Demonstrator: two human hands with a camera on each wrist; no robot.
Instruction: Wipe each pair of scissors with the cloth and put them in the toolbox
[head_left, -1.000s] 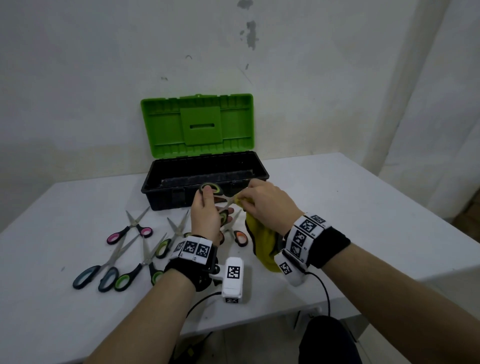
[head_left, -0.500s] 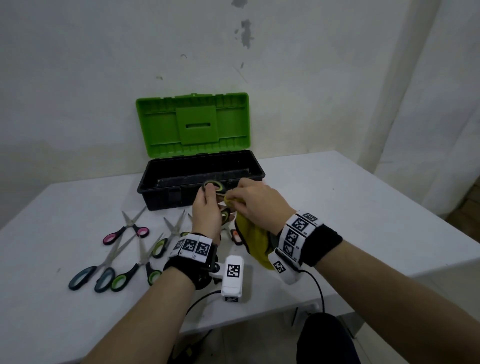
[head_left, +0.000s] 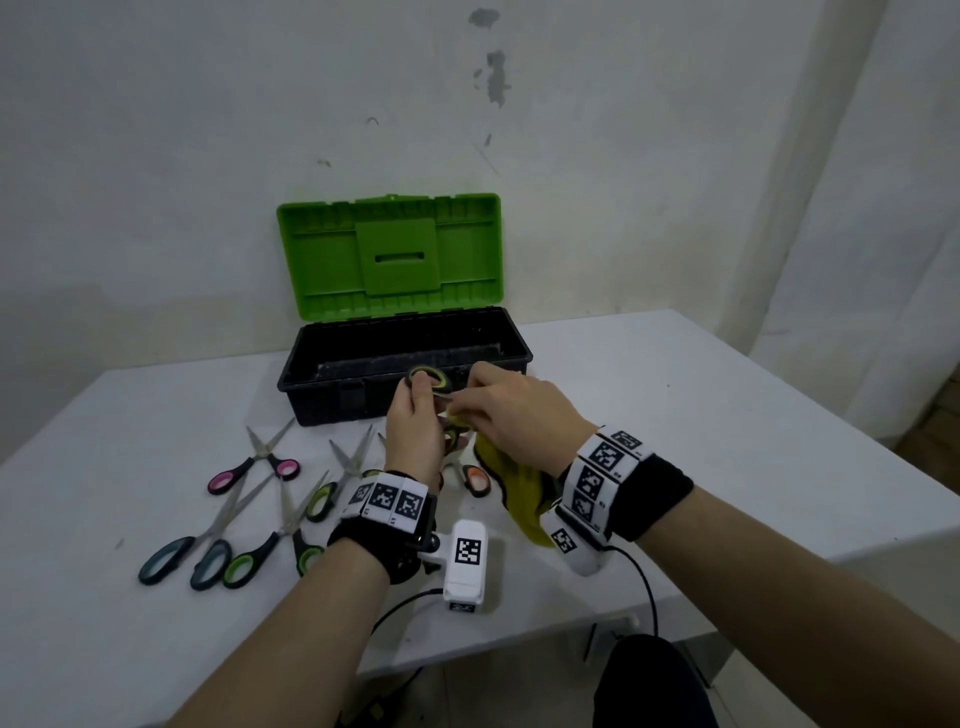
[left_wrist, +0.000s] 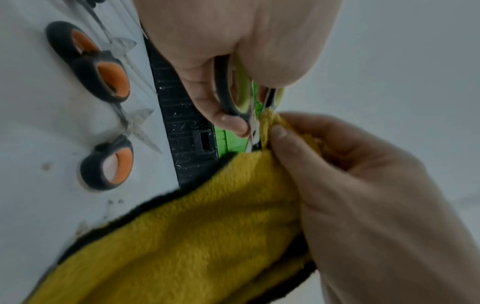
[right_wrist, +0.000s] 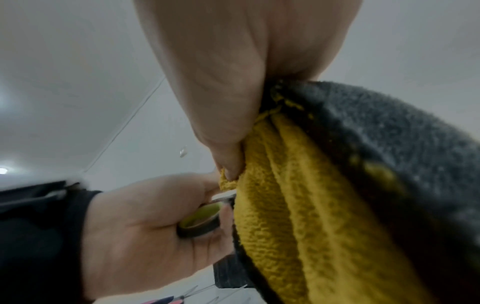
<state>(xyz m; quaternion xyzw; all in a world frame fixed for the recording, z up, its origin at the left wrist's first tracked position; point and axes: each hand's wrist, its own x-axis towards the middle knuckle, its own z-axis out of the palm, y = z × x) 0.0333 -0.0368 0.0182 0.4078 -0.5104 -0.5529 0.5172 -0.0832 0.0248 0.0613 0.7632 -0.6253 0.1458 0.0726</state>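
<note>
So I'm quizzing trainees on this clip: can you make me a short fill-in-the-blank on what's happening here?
1. The left hand grips scissors with ____-lined handles.
2. The right hand pinches a ____ cloth against the blades.
3. The toolbox has its green lid ____.
4. The scissors nearest the cloth on the table have ____ handle linings.

Missing words: green; yellow; open; orange

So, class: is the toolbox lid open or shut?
Open. The green lid stands upright behind the black toolbox, whose dark inside shows in the head view.
</note>
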